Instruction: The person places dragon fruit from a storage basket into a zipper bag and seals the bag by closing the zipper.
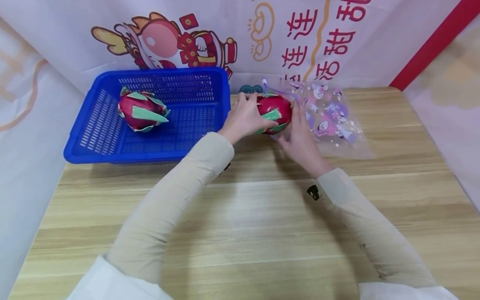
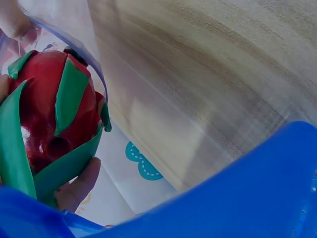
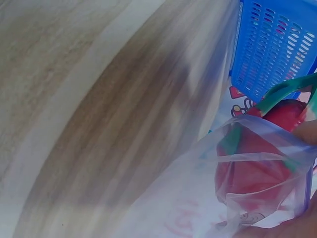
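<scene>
Basket (image 1: 187, 125), blue, slotted, stands on the wood-grain table (image 1: 262, 233) at 10 o'clock from the centre of the head view. Fruit A (image 1: 140, 110), a red dragon fruit with green scales, lies inside it, apart from both hands. Cartoon (image 1: 161, 39) on the white backdrop (image 1: 243, 25) behind: 11 o'clock. Left hand (image 1: 245, 116), at 12 o'clock just past the basket's 3 o'clock wall: grasping fruit B (image 1: 279, 104), fingers and thumb curled round it. Fruit B, same type, at 1 o'clock, between the hands; partly inside the bag's mouth, its 9 o'clock end outside. Right hand (image 1: 301, 137), near 3 o'clock: grasping the bag (image 1: 333, 121) at its mouth, beside fruit B. Bag clear, purple-edged, printed; remainder spreads over the table beyond the right hand, between 2 and 3 o'clock.
</scene>
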The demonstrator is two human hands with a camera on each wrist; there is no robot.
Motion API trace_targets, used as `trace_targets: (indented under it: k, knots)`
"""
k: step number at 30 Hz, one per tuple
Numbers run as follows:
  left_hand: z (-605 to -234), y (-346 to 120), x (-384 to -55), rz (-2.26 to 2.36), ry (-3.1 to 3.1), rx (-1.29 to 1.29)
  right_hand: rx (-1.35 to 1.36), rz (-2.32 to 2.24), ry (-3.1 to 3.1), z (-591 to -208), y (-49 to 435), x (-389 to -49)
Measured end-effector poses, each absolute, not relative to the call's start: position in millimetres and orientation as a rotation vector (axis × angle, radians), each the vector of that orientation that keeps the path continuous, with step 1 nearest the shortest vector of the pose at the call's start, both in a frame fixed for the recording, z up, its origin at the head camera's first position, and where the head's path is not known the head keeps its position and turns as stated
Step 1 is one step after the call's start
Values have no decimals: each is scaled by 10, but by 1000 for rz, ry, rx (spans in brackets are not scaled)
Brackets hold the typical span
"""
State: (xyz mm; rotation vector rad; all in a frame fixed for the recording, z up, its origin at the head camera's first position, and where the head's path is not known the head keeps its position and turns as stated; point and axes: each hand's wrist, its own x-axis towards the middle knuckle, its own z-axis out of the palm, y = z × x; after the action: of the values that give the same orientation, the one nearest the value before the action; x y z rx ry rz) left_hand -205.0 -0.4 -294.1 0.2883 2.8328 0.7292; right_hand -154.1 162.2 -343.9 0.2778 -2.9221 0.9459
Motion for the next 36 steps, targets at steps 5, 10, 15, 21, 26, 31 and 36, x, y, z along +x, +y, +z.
trace_targets:
  k: [5,10,15,21,26,31,36]
  knots:
    - [-2976,16,-2066,697,2848,297,294,924,-2914,-3459,1613,-1540]
    - [-3003,37,-2107,650,2817,308,310,932,-2914,-3476,1595,-1547]
    - [-3028,27,-2144,600,2763,313,280,940,-2951,-3471,1587,-1562]
    - [-3060,18,-2145,637,2722,214,310,929,-2951,-3476,1603,-1566]
    - [-3084,40,-2131,712,2721,172,290,952,-2951,-3472,1617,-1568]
    - [-3095,59,-2111,726,2689,168,278,969,-2946,-3479,1641,-1570]
    - [-3100,88,-2113,876,2592,180,245,971,-2935,-3504,1673,-1577]
